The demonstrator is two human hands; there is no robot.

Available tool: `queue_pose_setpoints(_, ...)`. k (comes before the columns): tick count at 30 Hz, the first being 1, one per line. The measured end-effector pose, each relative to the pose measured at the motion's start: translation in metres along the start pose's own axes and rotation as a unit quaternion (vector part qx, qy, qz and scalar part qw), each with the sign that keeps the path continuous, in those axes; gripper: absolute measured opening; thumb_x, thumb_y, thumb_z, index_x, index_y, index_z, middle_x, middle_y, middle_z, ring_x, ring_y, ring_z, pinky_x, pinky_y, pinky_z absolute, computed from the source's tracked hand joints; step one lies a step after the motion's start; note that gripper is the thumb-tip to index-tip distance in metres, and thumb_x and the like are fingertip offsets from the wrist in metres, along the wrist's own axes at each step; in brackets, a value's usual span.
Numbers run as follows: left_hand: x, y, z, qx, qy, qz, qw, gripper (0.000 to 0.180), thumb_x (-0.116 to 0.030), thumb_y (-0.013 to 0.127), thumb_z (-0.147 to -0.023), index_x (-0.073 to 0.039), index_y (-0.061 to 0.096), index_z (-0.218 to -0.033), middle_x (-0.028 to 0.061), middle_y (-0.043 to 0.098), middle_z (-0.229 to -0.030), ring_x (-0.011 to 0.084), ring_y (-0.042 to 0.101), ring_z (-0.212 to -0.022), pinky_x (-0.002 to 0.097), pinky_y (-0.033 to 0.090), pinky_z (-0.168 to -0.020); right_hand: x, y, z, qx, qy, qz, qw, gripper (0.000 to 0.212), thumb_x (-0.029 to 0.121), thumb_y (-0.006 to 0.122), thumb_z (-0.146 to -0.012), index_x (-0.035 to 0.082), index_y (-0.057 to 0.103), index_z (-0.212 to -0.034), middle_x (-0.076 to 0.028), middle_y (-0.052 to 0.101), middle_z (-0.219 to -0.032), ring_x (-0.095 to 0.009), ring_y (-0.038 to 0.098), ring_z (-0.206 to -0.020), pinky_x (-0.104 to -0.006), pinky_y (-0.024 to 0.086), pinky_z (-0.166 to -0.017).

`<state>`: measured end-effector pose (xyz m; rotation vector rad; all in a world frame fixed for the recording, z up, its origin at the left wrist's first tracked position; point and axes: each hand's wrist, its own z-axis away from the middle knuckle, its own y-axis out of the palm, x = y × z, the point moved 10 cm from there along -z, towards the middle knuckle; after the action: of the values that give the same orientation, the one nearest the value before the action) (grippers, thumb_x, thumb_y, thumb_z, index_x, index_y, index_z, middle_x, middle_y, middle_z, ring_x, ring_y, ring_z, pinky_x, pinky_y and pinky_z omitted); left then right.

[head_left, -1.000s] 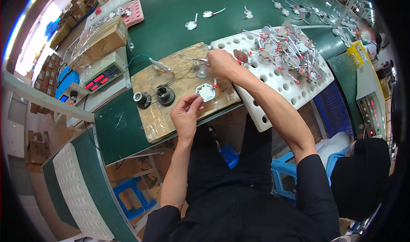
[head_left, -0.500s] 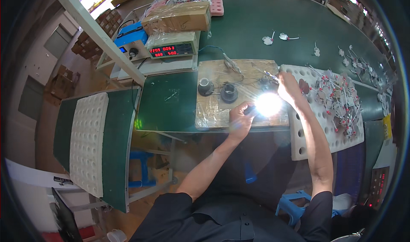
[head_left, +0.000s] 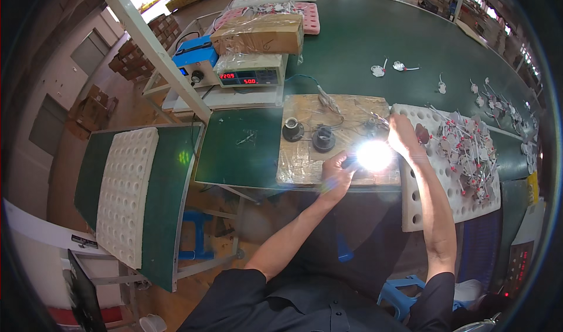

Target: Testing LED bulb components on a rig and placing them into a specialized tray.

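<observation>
A glaring lit lamp shines over the front right of the taped wooden board; its shape is lost in the glare. My left hand closes at its left side around a dark part of it. Behind and to the right, my right hand pinches a thin, metal-tipped probe, whose tip points left above the board. Two dark round sockets stand on the board's left half. A clip with a cable lies at the back of the board.
White-wired round lamp parts heap on a holed foam tray at right; several more lie on the green table. A meter with red digits and a blue box stand back left. Another foam tray lies far left.
The whole view has shifted slightly, moving the scene down and right. Fewer red digits show on the meter. Both hands keep nearly the same pose around the lit lamp and probe.
</observation>
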<state>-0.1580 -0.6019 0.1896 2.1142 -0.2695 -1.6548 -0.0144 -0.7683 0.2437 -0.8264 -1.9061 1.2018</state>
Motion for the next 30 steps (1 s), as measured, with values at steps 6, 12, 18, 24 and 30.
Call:
queue_pose_setpoints(6, -0.036, 0.008, 0.006, -0.001, 0.083, -0.189, 0.978, 0.016, -0.011, 0.071, -0.088, 0.000, 0.072, -0.101, 0.0049, 0.072, -0.085, 0.0083, 0.062, -0.077, 0.0268, 0.050, -0.073, 0.014, -0.016, -0.001, -0.050, -0.045, -0.004, 0.998, 0.010, -0.006, 0.055, -0.072, -0.009, 0.064, -0.076, -0.031, 0.064, -0.076, -0.044, 0.068, -0.074, -0.0460, 0.055, -0.065)
queue_pose_setpoints(12, -0.039, 0.010, 0.004, -0.004, 0.023, -0.228, 0.973, 0.016, -0.010, 0.070, -0.088, 0.001, 0.072, -0.100, 0.0061, 0.073, -0.085, 0.0089, 0.064, -0.077, 0.0271, 0.051, -0.073, 0.013, -0.018, -0.003, -0.028, -0.009, -0.037, 0.999, 0.009, -0.005, 0.057, -0.072, -0.010, 0.064, -0.076, -0.032, 0.064, -0.076, -0.045, 0.067, -0.076, -0.0474, 0.055, -0.067)
queue_pose_setpoints(18, -0.036, 0.008, 0.006, -0.011, 0.007, -0.192, 0.981, 0.015, -0.010, 0.069, -0.087, 0.001, 0.072, -0.098, 0.0065, 0.073, -0.083, 0.0098, 0.064, -0.076, 0.0280, 0.051, -0.072, 0.006, -0.008, -0.008, -0.019, 0.001, 0.006, 1.000, 0.010, -0.006, 0.057, -0.071, -0.011, 0.063, -0.077, -0.032, 0.064, -0.076, -0.046, 0.067, -0.077, -0.0480, 0.055, -0.068)
queue_pose_setpoints(24, -0.045, 0.009, 0.011, -0.019, 0.051, -0.263, 0.963, 0.014, -0.011, 0.070, -0.087, 0.000, 0.072, -0.096, 0.0065, 0.072, -0.082, 0.0102, 0.063, -0.075, 0.0287, 0.050, -0.071, -0.017, 0.002, -0.006, -0.046, 0.024, -0.181, 0.982, 0.009, -0.007, 0.056, -0.071, -0.011, 0.063, -0.076, -0.032, 0.064, -0.078, -0.046, 0.067, -0.077, -0.0482, 0.055, -0.069)
queue_pose_setpoints(30, -0.042, 0.007, 0.009, -0.030, 0.053, -0.252, 0.966, 0.015, -0.013, 0.071, -0.088, 0.000, 0.071, -0.095, 0.0061, 0.072, -0.083, 0.0090, 0.062, -0.075, 0.0289, 0.050, -0.071, -0.025, 0.005, -0.002, -0.065, 0.006, -0.216, 0.974, 0.007, -0.007, 0.058, -0.070, -0.009, 0.063, -0.074, -0.032, 0.064, -0.078, -0.046, 0.067, -0.077, -0.0482, 0.055, -0.068)
